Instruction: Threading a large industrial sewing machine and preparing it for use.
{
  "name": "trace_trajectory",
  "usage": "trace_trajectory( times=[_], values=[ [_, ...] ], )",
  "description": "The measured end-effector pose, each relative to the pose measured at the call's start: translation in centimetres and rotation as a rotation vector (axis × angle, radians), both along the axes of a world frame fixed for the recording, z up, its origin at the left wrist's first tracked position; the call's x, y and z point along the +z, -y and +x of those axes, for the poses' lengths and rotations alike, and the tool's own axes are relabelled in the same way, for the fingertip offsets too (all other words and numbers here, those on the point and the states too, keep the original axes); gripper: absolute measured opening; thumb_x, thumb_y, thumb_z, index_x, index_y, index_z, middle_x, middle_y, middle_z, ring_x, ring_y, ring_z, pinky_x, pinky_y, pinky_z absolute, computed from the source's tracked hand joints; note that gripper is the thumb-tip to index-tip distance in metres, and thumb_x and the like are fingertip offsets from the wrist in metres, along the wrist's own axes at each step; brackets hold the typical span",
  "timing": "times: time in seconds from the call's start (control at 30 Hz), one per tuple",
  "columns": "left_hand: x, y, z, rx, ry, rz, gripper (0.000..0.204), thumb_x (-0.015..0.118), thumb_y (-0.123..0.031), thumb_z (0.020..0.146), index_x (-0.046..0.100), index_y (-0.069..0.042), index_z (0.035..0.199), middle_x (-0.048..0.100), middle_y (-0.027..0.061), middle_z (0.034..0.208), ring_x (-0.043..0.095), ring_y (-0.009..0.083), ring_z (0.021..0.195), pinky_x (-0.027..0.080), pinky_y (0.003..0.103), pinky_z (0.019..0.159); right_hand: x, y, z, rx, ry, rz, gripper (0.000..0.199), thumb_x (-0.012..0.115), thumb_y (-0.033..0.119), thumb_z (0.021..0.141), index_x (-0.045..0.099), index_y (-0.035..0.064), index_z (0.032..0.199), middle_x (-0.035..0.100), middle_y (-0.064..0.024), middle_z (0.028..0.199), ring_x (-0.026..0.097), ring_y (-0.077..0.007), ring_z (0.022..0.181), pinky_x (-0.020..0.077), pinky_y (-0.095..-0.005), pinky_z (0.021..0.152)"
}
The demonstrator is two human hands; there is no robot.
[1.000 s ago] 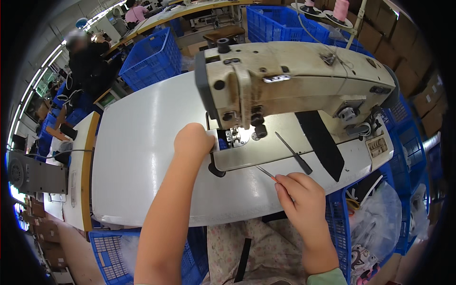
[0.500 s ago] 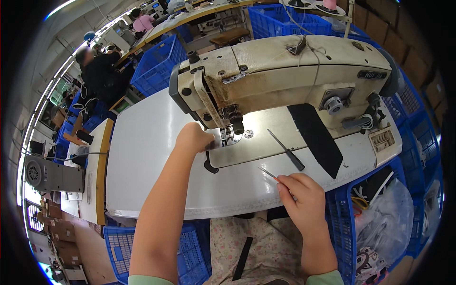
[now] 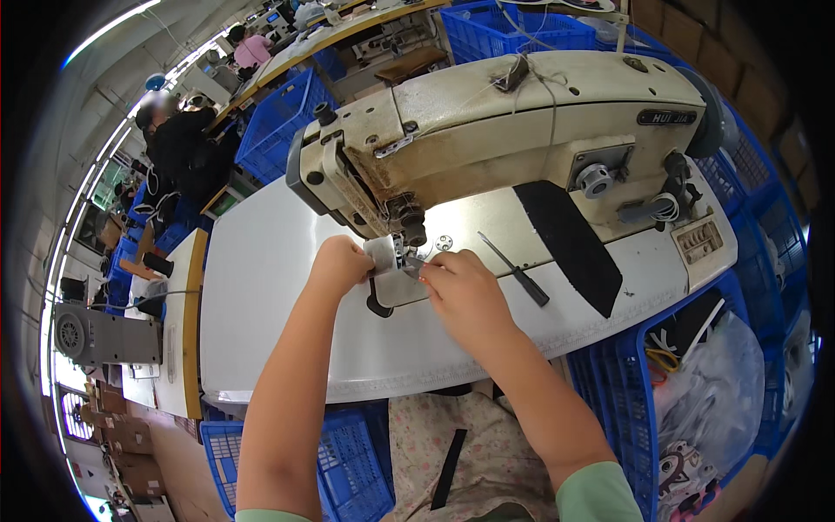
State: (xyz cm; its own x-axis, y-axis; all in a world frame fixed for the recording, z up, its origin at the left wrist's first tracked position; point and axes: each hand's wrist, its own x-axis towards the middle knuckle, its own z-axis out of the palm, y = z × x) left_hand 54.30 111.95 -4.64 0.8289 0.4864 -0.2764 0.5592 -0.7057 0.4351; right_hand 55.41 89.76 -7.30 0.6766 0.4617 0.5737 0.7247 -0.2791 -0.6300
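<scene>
A cream sewing machine [image 3: 487, 113] stands on a white table. My left hand [image 3: 339, 264] is closed, its fingers pinching the left edge of a small shiny metal plate [image 3: 381, 254] beside the presser foot [image 3: 400, 249]. From the right, my right hand [image 3: 461, 289] grips a slim pointed metal tool [image 3: 412, 263] with a bit of red on it; its tip is at the needle area and partly hidden by my fingers. A screwdriver [image 3: 526, 283] with a dark handle lies on the machine bed, right of my right hand. Farther right is a black fabric strip [image 3: 570, 244].
Blue crates stand around the table: one at the right [image 3: 622, 409] with clear plastic bags [image 3: 713, 383], one below left [image 3: 348, 461]. A grey motor-like unit [image 3: 109, 335] is at the far left. Another person [image 3: 178, 143] sits in the back left.
My right hand has moved up and left with the pointed tool, from the table's front edge to the needle area. The left hand stays by the needle, and the metal plate now shows more.
</scene>
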Motion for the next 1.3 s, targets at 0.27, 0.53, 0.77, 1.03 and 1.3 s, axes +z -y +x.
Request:
trace_trajectory(
  times=[0.27,0.53,0.77,1.03,1.3],
  values=[
    [-0.5,0.6,-1.3,0.03,0.179,0.003,0.009,0.063,-0.006,0.072,0.059,0.002,0.069,0.059,0.0077,0.057,0.057,0.0129,0.051,0.046,0.025,0.05,0.1,-1.2,1.7,0.094,0.107,-0.079,0.008,0.055,0.001,0.069,0.063,0.0016,0.072,0.059,-0.0077,0.076,0.053,-0.0254,0.081,0.0482,-0.0343,0.071],
    [-1.4,-0.1,-1.9,0.072,0.285,-0.113,0.011,0.062,-0.007,0.075,0.059,0.003,0.072,0.06,0.0078,0.06,0.057,0.0133,0.053,0.045,0.026,0.05,-0.7,-2.0,2.5,0.105,0.083,-0.152,0.009,0.057,0.003,0.067,0.064,0.0048,0.073,0.061,-0.0064,0.076,0.054,-0.0256,0.079,0.0482,-0.0357,0.07],
    [-1.4,0.2,-3.0,-0.009,0.264,-0.048,0.018,0.058,-0.013,0.077,0.067,-0.001,0.085,0.064,0.0122,0.068,0.061,0.0222,0.06,0.047,0.033,0.057,-0.3,-2.1,2.7,0.081,0.011,-0.245,0.011,0.06,0.005,0.073,0.065,0.0056,0.083,0.063,-0.0089,0.08,0.057,-0.0268,0.081,0.0474,-0.0375,0.07],
    [-2.2,0.4,-4.9,-0.089,0.284,0.1,0.027,0.055,-0.023,0.084,0.066,-0.009,0.103,0.065,0.0151,0.08,0.062,0.0295,0.072,0.047,0.036,0.064,-0.3,-3.4,3.4,0.137,0.042,-0.512,0.008,0.055,0.0,0.072,0.062,0.0015,0.077,0.059,-0.0132,0.08,0.057,-0.0291,0.085,0.0483,-0.0386,0.071],
    [-2.3,0.3,-5.0,-0.091,0.308,0.031,0.027,0.056,-0.023,0.085,0.065,-0.011,0.107,0.064,0.0142,0.075,0.06,0.0256,0.066,0.046,0.032,0.062,-1.4,-3.1,3.8,0.167,0.014,-0.355,0.007,0.054,0.002,0.075,0.058,0.0011,0.081,0.058,-0.0134,0.08,0.057,-0.0305,0.082,0.0481,-0.0394,0.068]
  ],
)
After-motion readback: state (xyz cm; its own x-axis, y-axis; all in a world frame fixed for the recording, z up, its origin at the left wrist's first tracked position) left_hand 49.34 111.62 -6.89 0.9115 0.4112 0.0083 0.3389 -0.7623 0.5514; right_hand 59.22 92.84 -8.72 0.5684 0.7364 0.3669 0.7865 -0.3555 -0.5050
